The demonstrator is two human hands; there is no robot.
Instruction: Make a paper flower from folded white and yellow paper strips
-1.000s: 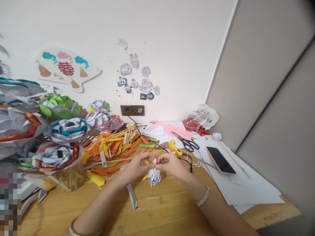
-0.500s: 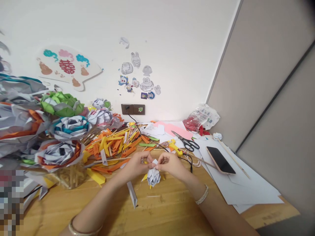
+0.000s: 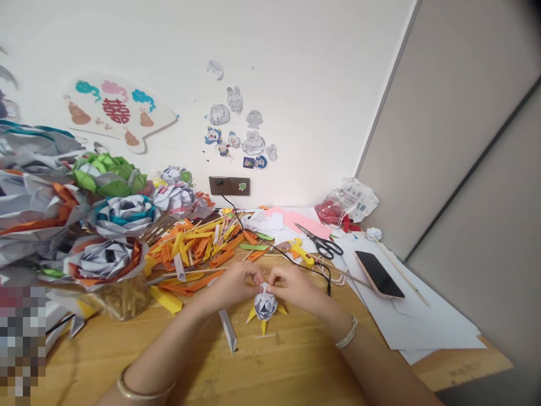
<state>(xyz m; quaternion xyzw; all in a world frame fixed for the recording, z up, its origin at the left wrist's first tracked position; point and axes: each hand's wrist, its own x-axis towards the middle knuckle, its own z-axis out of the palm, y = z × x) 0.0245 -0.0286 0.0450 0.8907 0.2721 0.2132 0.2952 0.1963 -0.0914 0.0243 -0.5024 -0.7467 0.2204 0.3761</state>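
A small white folded-paper flower (image 3: 265, 306) with yellow pointed petals around its underside sits low over the wooden table, between my two hands. My left hand (image 3: 244, 281) pinches its far edge from the left. From the right, my right hand (image 3: 286, 285) pinches a white petal at the same edge, its fingertips close to those of the left. Thumbs and forefingers of both hands are closed on the paper. A folded white paper strip (image 3: 228, 331) lies on the table, left of the flower.
Orange and yellow folded strips (image 3: 198, 242) are heaped behind my left hand. Finished paper flowers (image 3: 110, 262) crowd the left side. Beyond my right hand lie a yellow glue gun (image 3: 303, 252) with its cord, scissors (image 3: 323, 243), a phone (image 3: 379, 274) and white sheets (image 3: 422, 332).
The flower has tipped so its open centre faces me more, and its yellow petals show more below. Both hands stay pinched at its far edge. The view has shifted slightly.
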